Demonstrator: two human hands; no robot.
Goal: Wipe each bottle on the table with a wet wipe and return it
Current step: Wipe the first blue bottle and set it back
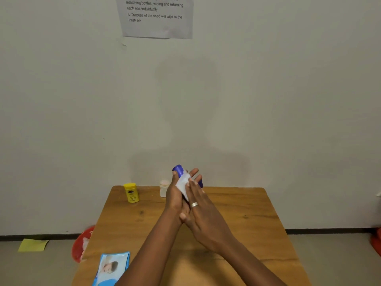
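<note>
A blue bottle (178, 169) is held tilted above the far middle of the wooden table (237, 219). My left hand (175, 198) grips it from the left side. My right hand (203, 205), with a ring on one finger, presses a white wet wipe (183, 183) flat against the bottle's body. Most of the bottle is hidden by the wipe and my fingers. A yellow bottle (131, 192) stands upright at the table's far left. A small clear bottle with a pale pink top (164, 187) stands just left of my hands.
A blue pack of wet wipes (111, 268) lies at the table's near left edge. A red bin (81, 243) sits on the floor left of the table. A yellow paper (34, 245) lies on the floor. A printed sheet (156, 16) hangs on the wall.
</note>
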